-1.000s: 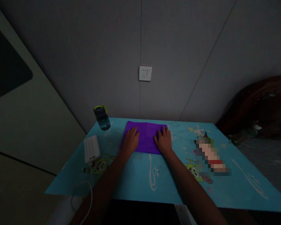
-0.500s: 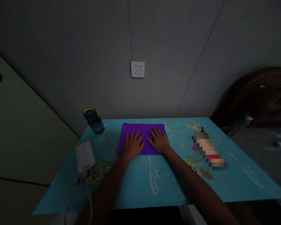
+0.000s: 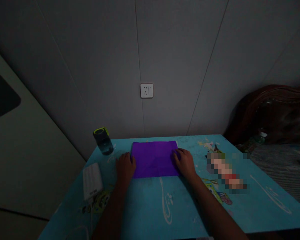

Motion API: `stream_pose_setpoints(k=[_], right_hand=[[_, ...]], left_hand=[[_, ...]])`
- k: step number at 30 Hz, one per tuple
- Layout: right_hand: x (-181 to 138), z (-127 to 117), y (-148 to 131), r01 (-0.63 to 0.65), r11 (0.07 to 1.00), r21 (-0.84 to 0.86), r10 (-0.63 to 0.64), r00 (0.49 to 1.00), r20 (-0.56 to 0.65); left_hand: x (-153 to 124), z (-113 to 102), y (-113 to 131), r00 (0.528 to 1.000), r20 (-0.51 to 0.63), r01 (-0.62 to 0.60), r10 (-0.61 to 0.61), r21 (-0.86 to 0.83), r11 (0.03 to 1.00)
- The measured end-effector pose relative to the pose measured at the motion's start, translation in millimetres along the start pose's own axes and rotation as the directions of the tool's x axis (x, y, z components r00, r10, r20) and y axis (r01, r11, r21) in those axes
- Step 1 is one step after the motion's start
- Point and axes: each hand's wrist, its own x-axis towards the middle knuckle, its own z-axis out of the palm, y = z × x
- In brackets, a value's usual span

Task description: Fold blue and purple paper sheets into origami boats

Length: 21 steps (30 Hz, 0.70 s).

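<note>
A folded purple cloth [image 3: 154,159] lies flat near the back of a light blue table [image 3: 145,206] printed with cartoon figures. My left hand [image 3: 125,167] rests at the cloth's left edge, fingers curled against that edge. My right hand [image 3: 185,163] sits at the cloth's right edge, its fingertips closed on the edge of the fabric. The top of the cloth between my hands is uncovered.
A small dark bottle with a green lid [image 3: 103,141] stands at the table's back left. A white power bank [image 3: 92,180] with a cable lies left of my left arm. A wall socket [image 3: 146,90] is behind; a dark wooden bed headboard [image 3: 272,113] is right.
Both hands slid off the top of the purple cloth outward to its left and right edges. The camera view tilted up slightly.
</note>
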Motion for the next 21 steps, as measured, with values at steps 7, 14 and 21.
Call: stream_pose_setpoints(k=[7, 14, 21], right_hand=[[-6, 1, 5, -0.112, 0.982, -0.151, 0.132, 0.982, 0.134], [-5, 6, 11, -0.135, 0.988, -0.070, 0.143, 0.980, 0.137], [5, -2, 10, -0.279, 0.828, 0.486, 0.241, 0.960, 0.141]], left_hand=[[-1, 9, -1, 0.999, 0.031, -0.030, 0.030, 0.002, 1.000], [-1, 7, 0, 0.995, -0.077, -0.075, 0.069, -0.076, 0.994], [5, -9, 3, 0.994, -0.088, 0.013, -0.069, -0.520, 0.854]])
